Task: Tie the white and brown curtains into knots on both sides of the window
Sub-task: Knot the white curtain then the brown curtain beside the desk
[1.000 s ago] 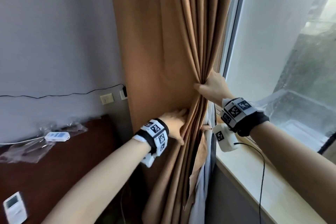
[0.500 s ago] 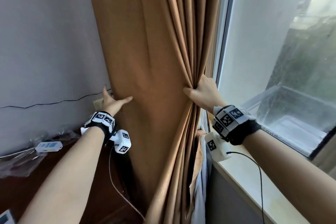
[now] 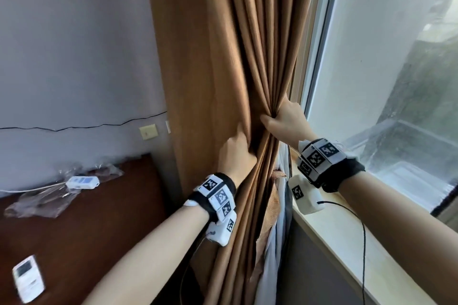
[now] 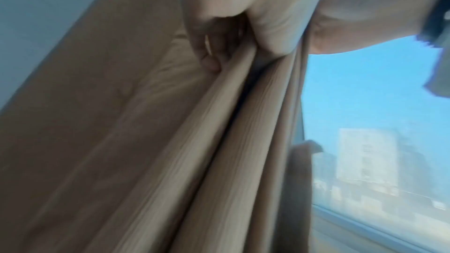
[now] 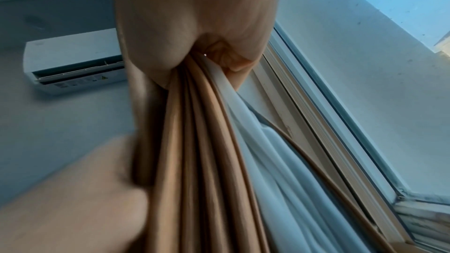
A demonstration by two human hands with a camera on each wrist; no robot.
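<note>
1. Head view: The brown curtain [image 3: 223, 69] hung at the left edge of the window [image 3: 386, 81], its long axis vertical. The right hand [image 3: 285, 121] held the gathered pleats in a closed fist on the window side. The left hand [image 3: 235, 153] sat just below and to the wall side, its fingers curled into the next loose folds. A strip of white curtain [image 3: 275, 242] showed behind the brown one, below both hands and just beside the sill [image 3: 347, 255].

2. Left wrist view: The picture was blurred. The left fingers [image 4: 207, 53] pinched a brown fold; the pleats ran down and away from the palm.

3. Right wrist view: The right hand [image 5: 194, 26] gripped the brown curtain [image 5: 194, 151] tightly, with the white curtain [image 5: 263, 141] caught at the fist's window edge. An air conditioner [image 5: 73, 61] was mounted on the wall behind.

4. Judgement: Ungathered cloth lay wall-side, nearer the left hand. No knot was formed yet.
</note>
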